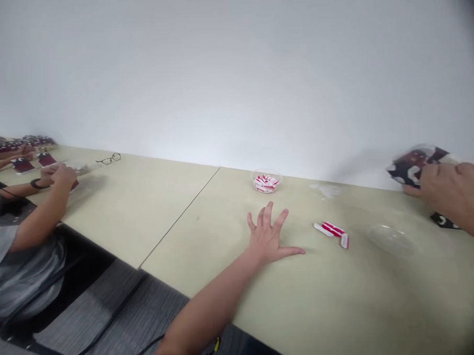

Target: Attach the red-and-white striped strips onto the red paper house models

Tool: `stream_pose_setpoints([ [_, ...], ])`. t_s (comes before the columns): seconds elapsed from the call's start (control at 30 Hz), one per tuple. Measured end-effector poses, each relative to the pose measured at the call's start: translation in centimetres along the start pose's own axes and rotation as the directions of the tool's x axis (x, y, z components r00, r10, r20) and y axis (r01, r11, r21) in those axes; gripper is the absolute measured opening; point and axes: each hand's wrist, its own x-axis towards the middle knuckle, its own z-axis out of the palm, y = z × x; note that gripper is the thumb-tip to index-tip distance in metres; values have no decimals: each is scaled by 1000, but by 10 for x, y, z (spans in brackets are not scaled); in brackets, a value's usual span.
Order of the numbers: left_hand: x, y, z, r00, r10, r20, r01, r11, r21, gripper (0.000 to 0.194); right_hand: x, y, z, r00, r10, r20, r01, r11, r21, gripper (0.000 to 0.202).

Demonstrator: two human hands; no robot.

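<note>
My left hand (264, 240) is over the table with its fingers spread and nothing in it. Just beyond its fingertips stands a clear round tub (278, 174) of small red-and-white pieces. To its right lie a few loose red-and-white strips (332, 229). At the far right my right hand (452, 191) is closed round a black, dark red and white printed pack (409, 170), held above the table. The pack is blurred, so its exact kind cannot be made out. Under that hand another black-and-white printed piece (443, 221) shows in part.
A clear round lid (391, 239) and a crumpled clear plastic piece (326, 191) lie on the table (174, 185), which runs along a white wall. Leftward are eyeglasses (111, 159) and a seated co-worker (23, 244) handling similar dark red packs. More packs are heaped beyond.
</note>
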Motion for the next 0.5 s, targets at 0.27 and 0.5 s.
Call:
stream_pose_setpoints([
  [0.27,-1,5,-7,998,45,39,-38,989,-143,125,-53,-125,-97,982,31,185,-101,919,381,43],
  [0.5,-4,4,-2,991,-121,48,130,896,-424,116,-99,-224,-120,960,33,279,-194,796,573,50],
])
